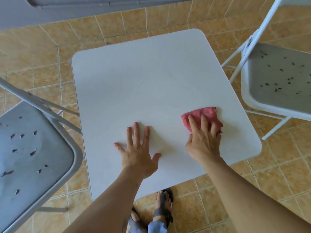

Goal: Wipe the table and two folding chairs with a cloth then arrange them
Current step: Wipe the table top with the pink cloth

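Note:
A small white square table [151,81] with rounded corners fills the middle of the head view. My right hand [204,140] presses flat on a crumpled pink cloth [202,115] near the table's right front corner. My left hand [138,152] lies flat on the tabletop beside it, fingers spread, holding nothing. One grey folding chair [33,157] stands at the left, its seat speckled with dark chips. A second folding chair [277,78] stands at the right, its seat also dotted with dark marks.
The floor [42,56] is tan tile all around the table. A grey wall base or ledge [67,7] runs along the top left. My sandalled feet [161,209] show below the table's near edge.

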A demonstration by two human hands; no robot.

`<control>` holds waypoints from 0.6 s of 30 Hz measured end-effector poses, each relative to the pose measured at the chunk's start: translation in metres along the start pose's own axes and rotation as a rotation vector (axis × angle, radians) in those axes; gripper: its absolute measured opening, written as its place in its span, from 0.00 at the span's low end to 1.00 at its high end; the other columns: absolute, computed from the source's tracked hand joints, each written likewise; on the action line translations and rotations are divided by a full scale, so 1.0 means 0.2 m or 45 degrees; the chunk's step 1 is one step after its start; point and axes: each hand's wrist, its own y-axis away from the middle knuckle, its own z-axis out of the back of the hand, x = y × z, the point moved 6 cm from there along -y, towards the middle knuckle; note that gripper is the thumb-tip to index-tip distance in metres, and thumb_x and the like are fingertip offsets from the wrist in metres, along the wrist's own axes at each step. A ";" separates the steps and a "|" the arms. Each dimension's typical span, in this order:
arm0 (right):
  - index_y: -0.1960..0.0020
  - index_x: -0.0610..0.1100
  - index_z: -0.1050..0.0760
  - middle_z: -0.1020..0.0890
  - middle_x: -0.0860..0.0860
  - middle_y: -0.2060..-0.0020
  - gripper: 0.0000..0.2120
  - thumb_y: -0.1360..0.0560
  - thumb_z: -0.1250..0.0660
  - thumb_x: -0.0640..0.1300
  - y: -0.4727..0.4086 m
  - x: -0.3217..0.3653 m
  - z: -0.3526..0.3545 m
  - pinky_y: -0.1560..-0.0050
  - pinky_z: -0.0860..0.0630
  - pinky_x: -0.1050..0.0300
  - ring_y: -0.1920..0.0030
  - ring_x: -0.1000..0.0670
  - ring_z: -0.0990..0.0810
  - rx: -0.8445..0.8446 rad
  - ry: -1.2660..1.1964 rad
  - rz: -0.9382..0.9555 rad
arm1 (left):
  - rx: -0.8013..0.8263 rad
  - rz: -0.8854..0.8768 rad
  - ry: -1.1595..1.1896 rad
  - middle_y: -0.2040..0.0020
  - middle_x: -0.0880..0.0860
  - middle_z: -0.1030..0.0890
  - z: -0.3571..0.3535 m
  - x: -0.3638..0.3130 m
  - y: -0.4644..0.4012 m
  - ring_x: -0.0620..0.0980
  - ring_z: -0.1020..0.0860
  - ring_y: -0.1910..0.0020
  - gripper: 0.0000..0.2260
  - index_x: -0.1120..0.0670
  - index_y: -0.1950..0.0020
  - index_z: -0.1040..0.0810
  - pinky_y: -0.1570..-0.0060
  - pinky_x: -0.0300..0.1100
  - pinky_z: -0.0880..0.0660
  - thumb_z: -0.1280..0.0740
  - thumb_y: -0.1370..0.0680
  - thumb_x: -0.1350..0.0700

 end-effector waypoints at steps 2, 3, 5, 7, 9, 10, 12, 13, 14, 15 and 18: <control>0.27 0.50 0.35 0.30 0.43 0.36 0.38 0.36 0.28 0.40 0.00 0.04 0.01 0.50 0.26 0.42 0.47 0.36 0.32 -0.087 -0.011 0.077 | -0.016 -0.008 0.000 0.24 0.54 0.75 -0.01 0.00 0.00 0.58 0.71 0.24 0.41 0.46 0.23 0.70 0.31 0.74 0.53 0.49 0.24 0.31; 0.28 0.48 0.33 0.29 0.44 0.39 0.37 0.37 0.28 0.38 0.00 0.07 0.02 0.52 0.25 0.43 0.49 0.36 0.32 -0.111 -0.047 0.106 | -0.020 -0.022 0.009 0.24 0.53 0.74 -0.01 0.00 0.00 0.58 0.71 0.24 0.41 0.46 0.23 0.70 0.31 0.74 0.53 0.48 0.24 0.31; 0.29 0.47 0.33 0.30 0.45 0.40 0.34 0.34 0.30 0.35 0.04 0.13 0.03 0.55 0.23 0.43 0.46 0.35 0.33 -0.088 -0.187 0.099 | -0.014 -0.070 0.046 0.22 0.52 0.72 0.00 0.02 0.00 0.56 0.69 0.23 0.41 0.46 0.22 0.67 0.30 0.72 0.54 0.45 0.23 0.33; 0.30 0.48 0.32 0.31 0.46 0.38 0.30 0.30 0.35 0.34 0.10 0.19 0.01 0.53 0.23 0.45 0.39 0.35 0.34 -0.047 -0.375 0.064 | -0.006 -0.155 0.081 0.21 0.51 0.69 0.03 0.08 0.04 0.54 0.66 0.22 0.39 0.48 0.20 0.63 0.27 0.68 0.54 0.43 0.22 0.38; 0.30 0.49 0.31 0.29 0.46 0.37 0.30 0.30 0.39 0.33 0.14 0.28 0.01 0.43 0.27 0.46 0.35 0.37 0.34 -0.044 -0.585 0.079 | -0.038 -0.193 0.138 0.20 0.50 0.66 0.07 0.19 0.09 0.52 0.64 0.21 0.35 0.50 0.19 0.59 0.25 0.63 0.55 0.44 0.20 0.43; 0.30 0.50 0.30 0.27 0.46 0.37 0.31 0.31 0.41 0.33 0.15 0.34 0.02 0.37 0.29 0.46 0.35 0.40 0.33 -0.041 -0.703 0.085 | -0.069 -0.185 0.175 0.20 0.50 0.65 0.09 0.27 0.14 0.52 0.64 0.21 0.34 0.50 0.19 0.58 0.24 0.62 0.55 0.44 0.20 0.45; 0.29 0.53 0.30 0.24 0.47 0.40 0.33 0.31 0.42 0.31 0.18 0.52 0.04 0.34 0.31 0.45 0.37 0.46 0.31 -0.042 -0.851 0.115 | -0.142 -0.142 0.237 0.20 0.50 0.64 0.09 0.46 0.25 0.52 0.63 0.21 0.32 0.51 0.19 0.56 0.24 0.60 0.56 0.46 0.20 0.47; 0.29 0.54 0.30 0.24 0.48 0.41 0.34 0.30 0.42 0.30 0.21 0.63 0.06 0.36 0.31 0.49 0.38 0.47 0.30 -0.040 -0.874 0.155 | -0.177 -0.116 0.261 0.20 0.50 0.63 0.07 0.58 0.31 0.52 0.63 0.21 0.32 0.51 0.19 0.55 0.24 0.60 0.56 0.46 0.20 0.48; 0.29 0.54 0.30 0.24 0.49 0.44 0.35 0.30 0.42 0.29 0.26 0.77 0.08 0.38 0.31 0.52 0.40 0.48 0.29 -0.032 -0.880 0.210 | -0.203 -0.087 0.281 0.19 0.50 0.62 0.05 0.70 0.38 0.51 0.63 0.21 0.32 0.51 0.19 0.55 0.23 0.59 0.56 0.46 0.21 0.48; 0.29 0.55 0.30 0.25 0.49 0.45 0.35 0.30 0.43 0.28 0.32 0.92 0.09 0.40 0.31 0.54 0.41 0.48 0.28 -0.022 -0.880 0.274 | -0.221 -0.053 0.294 0.19 0.50 0.62 0.01 0.85 0.46 0.51 0.62 0.21 0.32 0.50 0.19 0.54 0.23 0.59 0.55 0.45 0.21 0.49; 0.28 0.53 0.30 0.26 0.48 0.43 0.35 0.31 0.43 0.30 0.51 1.38 0.08 0.40 0.27 0.49 0.42 0.44 0.26 -0.007 -0.866 0.490 | -0.237 0.103 0.310 0.19 0.49 0.59 -0.15 1.31 0.68 0.51 0.59 0.20 0.34 0.50 0.19 0.52 0.24 0.61 0.51 0.42 0.23 0.49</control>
